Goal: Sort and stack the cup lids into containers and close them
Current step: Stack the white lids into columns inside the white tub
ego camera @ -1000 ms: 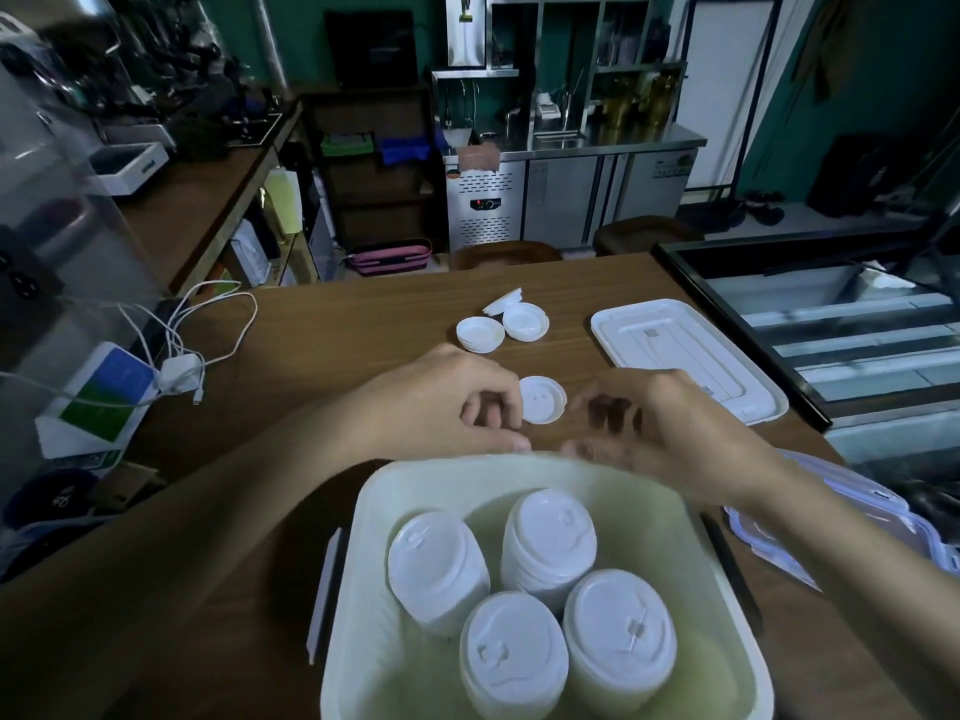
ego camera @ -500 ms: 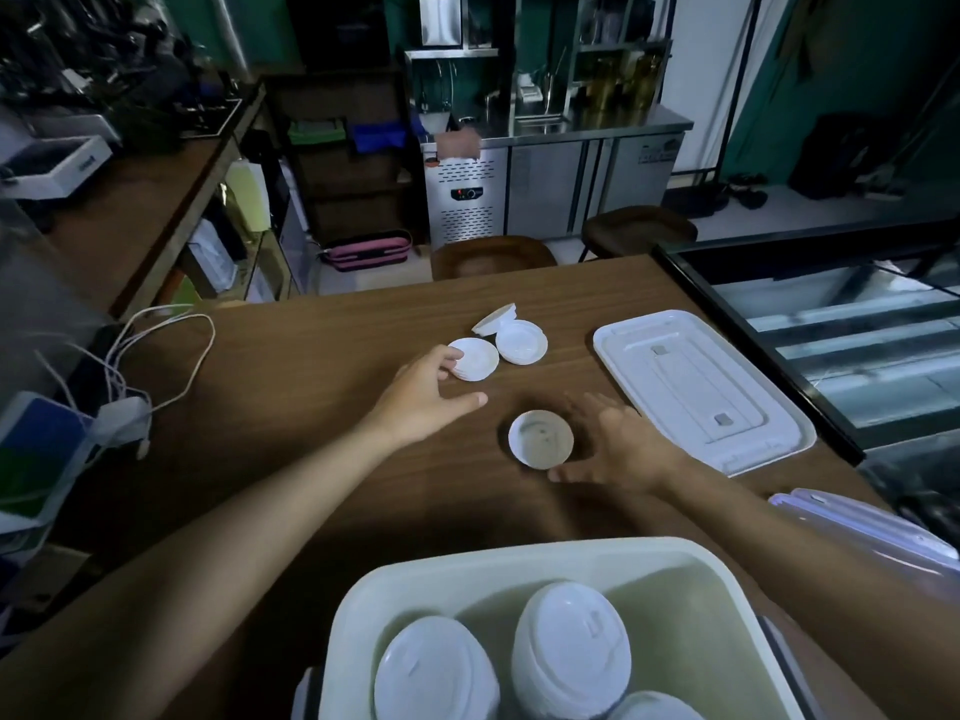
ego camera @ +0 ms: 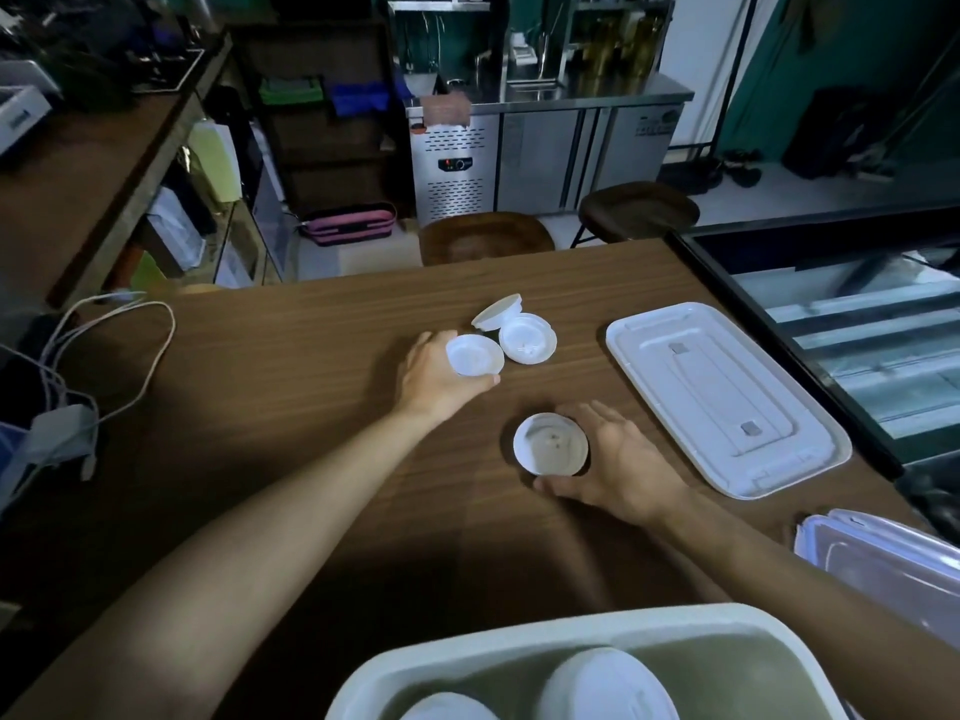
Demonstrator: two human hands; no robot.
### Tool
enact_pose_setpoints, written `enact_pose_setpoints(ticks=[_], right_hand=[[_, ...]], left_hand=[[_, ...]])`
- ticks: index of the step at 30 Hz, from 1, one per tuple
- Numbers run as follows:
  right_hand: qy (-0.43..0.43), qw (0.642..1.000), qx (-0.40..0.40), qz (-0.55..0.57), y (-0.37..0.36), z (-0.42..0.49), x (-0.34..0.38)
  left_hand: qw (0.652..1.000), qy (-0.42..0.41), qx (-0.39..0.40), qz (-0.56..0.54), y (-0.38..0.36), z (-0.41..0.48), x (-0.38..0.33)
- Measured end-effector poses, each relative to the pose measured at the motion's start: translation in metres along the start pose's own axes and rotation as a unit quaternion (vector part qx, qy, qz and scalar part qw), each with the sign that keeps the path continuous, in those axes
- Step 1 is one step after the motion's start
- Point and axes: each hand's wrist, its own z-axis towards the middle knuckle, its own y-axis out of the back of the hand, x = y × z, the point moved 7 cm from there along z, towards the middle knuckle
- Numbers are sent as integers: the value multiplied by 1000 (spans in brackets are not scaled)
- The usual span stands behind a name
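On the brown table, my left hand [ego camera: 436, 376] grips a white cup lid [ego camera: 474, 354], tilted up off the wood. Two more white lids lie just beyond it: one flat [ego camera: 528, 337], one leaning on edge [ego camera: 496, 310]. My right hand [ego camera: 618, 459] cups an upturned white lid [ego camera: 550, 444] between thumb and fingers. A pale container [ego camera: 519, 652] at the near edge holds stacks of white lids [ego camera: 608, 683]. Its flat white cover [ego camera: 722, 392] lies to the right.
A clear container with lid [ego camera: 888, 563] sits at the right edge. A glass display case [ego camera: 857, 324] borders the table's right side. White cables and a charger [ego camera: 78, 407] lie at the left. Two wooden stools [ego camera: 483, 239] stand past the far edge.
My left hand has closed round the far lid and tipped it up. My right hand has wrapped closer round the upturned lid. The view shifted forward, so less of the container shows.
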Motion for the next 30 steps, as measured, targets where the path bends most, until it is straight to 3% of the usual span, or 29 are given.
enact_pose_setpoints(ticks=[13,21,30], right_hand=[[19,997,-24,77,32,-22,9],[74,982,-61,160,81,-69,57],[116,967,-85,209,98,-158,100]], left_hand=[[996,-66,42,-51,34,-54,-10],[981,-177,40,-62,85,-118,-47],[949,-268,97,-132,137,-223,-77]])
